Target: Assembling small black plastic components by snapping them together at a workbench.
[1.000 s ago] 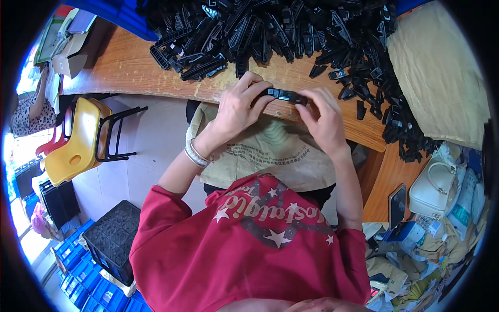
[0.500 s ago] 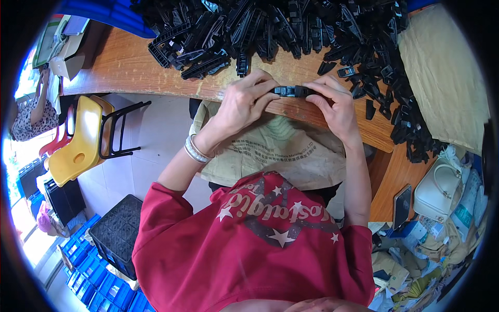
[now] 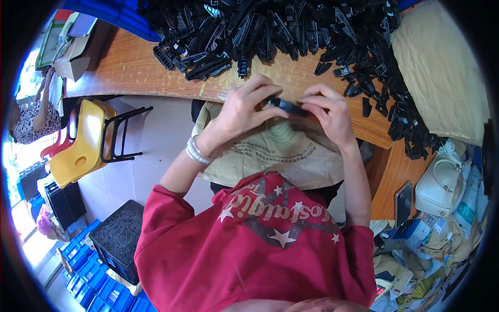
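Tipped toward four o'clock since before, the black plastic part is pinched in my left hand, probably for steadiness. I cannot tell whether my right hand grips it.

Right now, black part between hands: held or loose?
Held: left hand pinches the black part by one end. Contact with right hand: blurred, cannot tell.

Red T-shirt: lg. pale lettering w/ white stars across front. Beige cloth, just beyond: sm. dark lines of print, Chinese chars., Latin letters & nos. Other print too sm. to read.
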A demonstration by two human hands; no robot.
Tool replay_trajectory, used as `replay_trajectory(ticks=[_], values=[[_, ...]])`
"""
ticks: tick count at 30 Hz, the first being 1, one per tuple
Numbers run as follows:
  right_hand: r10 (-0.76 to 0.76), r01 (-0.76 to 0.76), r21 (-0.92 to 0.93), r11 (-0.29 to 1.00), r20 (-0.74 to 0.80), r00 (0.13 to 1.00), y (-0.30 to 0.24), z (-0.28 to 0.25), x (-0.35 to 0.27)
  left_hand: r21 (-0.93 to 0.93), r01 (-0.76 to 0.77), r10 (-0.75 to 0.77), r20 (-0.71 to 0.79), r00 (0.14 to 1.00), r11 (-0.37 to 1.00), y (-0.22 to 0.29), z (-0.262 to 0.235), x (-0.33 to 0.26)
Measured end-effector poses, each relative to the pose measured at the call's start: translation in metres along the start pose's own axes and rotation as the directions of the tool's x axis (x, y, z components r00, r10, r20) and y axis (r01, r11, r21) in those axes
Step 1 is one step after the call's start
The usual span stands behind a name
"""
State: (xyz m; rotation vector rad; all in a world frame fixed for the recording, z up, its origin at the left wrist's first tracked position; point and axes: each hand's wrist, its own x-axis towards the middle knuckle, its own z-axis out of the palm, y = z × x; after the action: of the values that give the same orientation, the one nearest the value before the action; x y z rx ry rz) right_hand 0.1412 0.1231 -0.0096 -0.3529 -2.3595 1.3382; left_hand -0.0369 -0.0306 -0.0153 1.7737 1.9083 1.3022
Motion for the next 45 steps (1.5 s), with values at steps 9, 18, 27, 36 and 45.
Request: replay_trajectory(ticks=[9, 18, 27, 36, 45], values=[[-0.308, 0.090, -0.762, 0.641, -0.149, 0.940, 0.026, -0.022, 0.034, 0.515, -0.074, 0.159, -0.123, 0.980, 0.854, -0.023, -0.014, 0.002], [-0.342, 0.292, -0.717, 0.633, 0.080, 0.936, 0.014, -0.005, 0.038, 0.428, -0.255, 0.272, 0.023, 0.962, 0.867, -0.009, -0.007, 0.013], [0.273, -0.170, 0.305, 0.937, -0.335, 0.902, -0.009, 0.008, 0.021, 0.274, -0.192, 0.150, 0.168, 0.974, 0.942, 0.009, 0.000, 0.019], [0.026, -0.140, -0.318, 0.938, -0.337, 0.941, 0.007, 0.011, -0.006, 0.249, 0.041, -0.020, -0.088, 0.996, 0.968, 0.016, 0.030, 0.033], [0.017, -0.127, -0.233, 0.964, -0.422, 0.906, 0.011, 0.011, -0.010, 0.399, -0.183, 0.214, -0.035, 0.976, 0.899, 0.005, 0.038, 0.013]])
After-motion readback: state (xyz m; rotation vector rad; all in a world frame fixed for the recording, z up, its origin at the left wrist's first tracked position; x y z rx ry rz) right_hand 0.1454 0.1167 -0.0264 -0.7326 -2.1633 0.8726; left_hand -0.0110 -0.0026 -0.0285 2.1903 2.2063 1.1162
